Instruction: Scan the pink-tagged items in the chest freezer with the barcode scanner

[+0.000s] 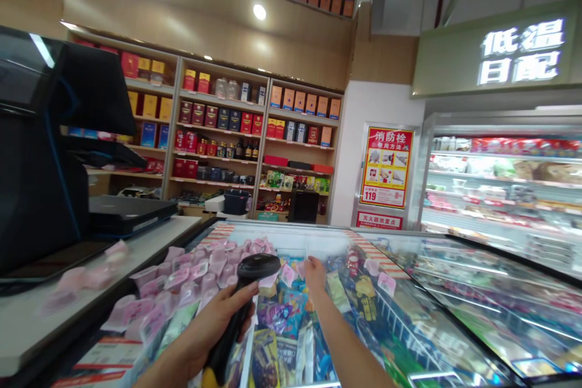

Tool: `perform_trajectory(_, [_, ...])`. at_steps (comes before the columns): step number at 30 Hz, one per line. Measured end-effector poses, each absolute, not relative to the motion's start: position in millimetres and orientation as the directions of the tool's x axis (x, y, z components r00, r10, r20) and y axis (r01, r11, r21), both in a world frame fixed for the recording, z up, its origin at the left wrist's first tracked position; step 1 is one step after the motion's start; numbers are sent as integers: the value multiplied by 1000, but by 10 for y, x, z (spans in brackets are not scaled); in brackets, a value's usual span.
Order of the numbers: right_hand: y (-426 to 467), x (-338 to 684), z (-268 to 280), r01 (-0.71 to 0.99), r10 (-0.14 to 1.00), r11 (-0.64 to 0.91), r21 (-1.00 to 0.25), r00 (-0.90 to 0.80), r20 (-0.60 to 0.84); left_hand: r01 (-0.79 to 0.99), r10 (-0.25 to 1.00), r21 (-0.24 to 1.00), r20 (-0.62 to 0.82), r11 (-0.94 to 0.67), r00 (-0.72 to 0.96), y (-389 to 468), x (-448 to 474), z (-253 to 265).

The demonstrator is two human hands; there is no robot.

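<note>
Left hand (222, 312) is wrapped around a black scanner (258, 265), low in the frame and just left of the middle. Right hand (314, 276) is apart from it, a bit right of the middle, with its fingers up by a small pink thing (301, 268). It is too blurry to tell if they pinch it. Below both hands are bright bags (265, 354) in a freezer (273, 233). Many pink plastic bits (182, 279) lie in a heap left of the scanner. A white counter (27, 327) is at the lower left.
</note>
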State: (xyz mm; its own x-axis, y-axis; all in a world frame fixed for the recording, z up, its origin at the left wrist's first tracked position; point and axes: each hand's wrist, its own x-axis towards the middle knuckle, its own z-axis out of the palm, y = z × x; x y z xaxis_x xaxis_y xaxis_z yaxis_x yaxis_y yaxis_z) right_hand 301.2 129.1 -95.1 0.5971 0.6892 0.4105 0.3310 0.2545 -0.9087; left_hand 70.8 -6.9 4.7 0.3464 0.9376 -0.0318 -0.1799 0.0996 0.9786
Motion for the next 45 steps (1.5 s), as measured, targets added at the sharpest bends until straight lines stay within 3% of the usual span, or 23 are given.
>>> perform_trajectory(3, [1287,2880,-1030,429,678,155,-890,608,412,-178,947,977,-54,115,318,-59,674,36])
perform_trajectory(8, [1222,2654,-1114,599,760,198,-776,407,507,-170,951,979,-60,116,304,-37,691,43])
perform_trajectory(12, [1176,2495,-1163,701,866,168,-693,230,444,-169,947,978,-66,124,313,-1,767,35])
perform_trajectory(15, [1191,2340,-1198,737,889,158,-658,184,420,-163,940,979,-58,118,337,21,806,16])
perform_trajectory(19, [1270,2292,-1183,674,881,176,-718,219,420,-144,940,981,-77,131,332,34,838,1])
perform_trajectory(21, [1280,2470,-1129,635,841,201,-746,279,464,-144,940,980,-82,136,330,47,869,-5])
perform_trajectory(24, [1185,3040,-996,693,705,199,-693,390,592,-108,933,983,-104,149,344,86,949,-25])
perform_trajectory(28, [877,4047,-839,777,497,-174,-604,599,628,-83,915,984,-113,157,388,148,1087,-59])
perform_trajectory(31, [639,4668,-854,701,331,-418,-577,709,622,-82,902,984,-110,157,417,180,1181,-73])
perform_trajectory(33, [530,4947,-924,643,285,-481,-597,758,587,-67,898,985,-116,159,424,191,1231,-78])
perform_trajectory(40, [580,4960,-1027,699,471,-357,-620,708,527,-41,892,989,-108,140,438,129,1292,-56])
perform_trajectory(45, [831,4222,-777,665,626,-22,-747,592,508,-68,882,991,-74,118,465,65,1161,-37])
